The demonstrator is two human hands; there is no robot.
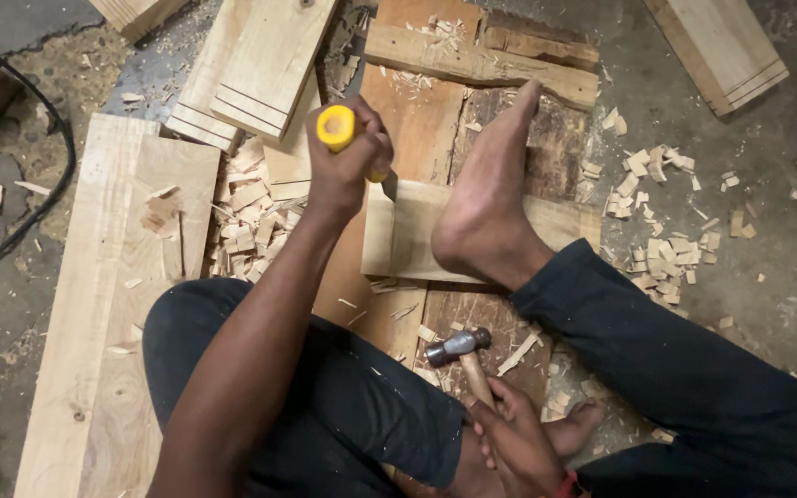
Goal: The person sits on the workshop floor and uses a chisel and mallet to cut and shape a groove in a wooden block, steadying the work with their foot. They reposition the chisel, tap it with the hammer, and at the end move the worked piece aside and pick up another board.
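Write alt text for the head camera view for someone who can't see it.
A seated person's left hand grips a yellow-handled chisel against a small wooden block pinned under a bare foot, while the right hand holds a hammer low. Planks and wood chips lie around.

No packages, labels, signs or screens show anywhere in this view.
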